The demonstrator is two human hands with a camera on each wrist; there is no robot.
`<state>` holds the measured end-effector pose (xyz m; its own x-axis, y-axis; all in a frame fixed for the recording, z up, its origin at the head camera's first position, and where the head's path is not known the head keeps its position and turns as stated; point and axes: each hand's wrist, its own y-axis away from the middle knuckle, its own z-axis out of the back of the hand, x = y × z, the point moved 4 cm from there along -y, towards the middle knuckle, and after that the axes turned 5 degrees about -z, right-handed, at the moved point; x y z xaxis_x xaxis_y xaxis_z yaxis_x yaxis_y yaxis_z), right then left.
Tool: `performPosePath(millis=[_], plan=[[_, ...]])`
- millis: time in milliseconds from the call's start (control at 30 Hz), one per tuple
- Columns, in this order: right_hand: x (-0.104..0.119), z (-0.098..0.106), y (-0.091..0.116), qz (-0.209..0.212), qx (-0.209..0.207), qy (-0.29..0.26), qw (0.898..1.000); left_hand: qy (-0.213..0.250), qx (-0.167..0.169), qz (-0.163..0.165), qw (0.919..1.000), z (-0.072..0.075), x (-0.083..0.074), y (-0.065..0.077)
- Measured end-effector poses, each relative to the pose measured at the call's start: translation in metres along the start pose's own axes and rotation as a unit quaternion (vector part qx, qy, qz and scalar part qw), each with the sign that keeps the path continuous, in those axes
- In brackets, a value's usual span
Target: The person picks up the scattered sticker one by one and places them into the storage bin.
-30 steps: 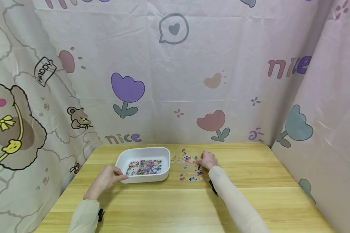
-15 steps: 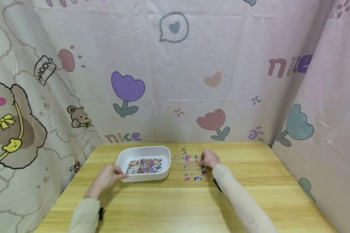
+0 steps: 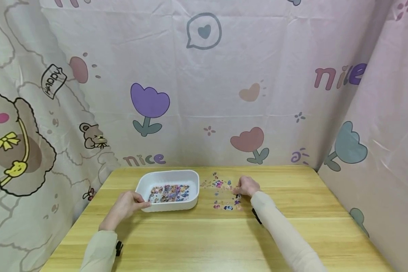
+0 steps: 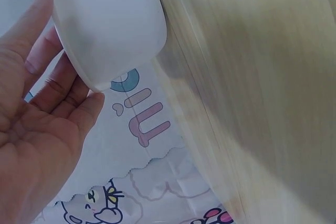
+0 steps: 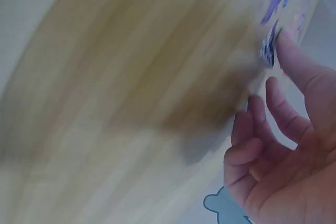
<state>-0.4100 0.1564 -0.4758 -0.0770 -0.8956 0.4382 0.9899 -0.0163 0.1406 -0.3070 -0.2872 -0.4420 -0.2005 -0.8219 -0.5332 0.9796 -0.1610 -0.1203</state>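
Note:
My left hand (image 3: 128,206) grips the near left corner of a white plastic tray (image 3: 181,206), thumb on one side of the rim and fingers on the other. Many small colourful flat pieces, like stickers (image 3: 171,193), lie inside the tray. To its right, my right hand (image 3: 247,186) touches the table beside a loose spread of similar stickers (image 3: 218,184). In the right wrist view the thumb of the right hand (image 5: 294,124) is by a dark sticker (image 5: 268,50). A gap shows between thumb and index finger, the other fingers are bent, and nothing held is visible.
The wooden table (image 3: 197,238) has a printed curtain (image 3: 204,87) behind it and along both sides. A blue and white sticker (image 3: 228,207) and several smaller ones lie at the near edge of the spread. A dark device sits at each wrist.
My right hand has moved slightly right. The nearer stickers shifted right, then a little back left, while the far ones barely moved. My left hand and the tray stay in place.

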Motion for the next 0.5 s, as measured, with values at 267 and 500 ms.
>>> performPosePath(millis=[267,500], plan=[[-0.012,0.005,-0.001,0.007,-0.008,-0.003,1.000,-0.007,-0.002,-0.003,1.0000,0.000,-0.002,-0.001],[-0.013,0.010,0.000,0.031,0.018,-0.027,0.999,-0.007,0.003,-0.002,1.0000,0.000,-0.001,-0.001]])
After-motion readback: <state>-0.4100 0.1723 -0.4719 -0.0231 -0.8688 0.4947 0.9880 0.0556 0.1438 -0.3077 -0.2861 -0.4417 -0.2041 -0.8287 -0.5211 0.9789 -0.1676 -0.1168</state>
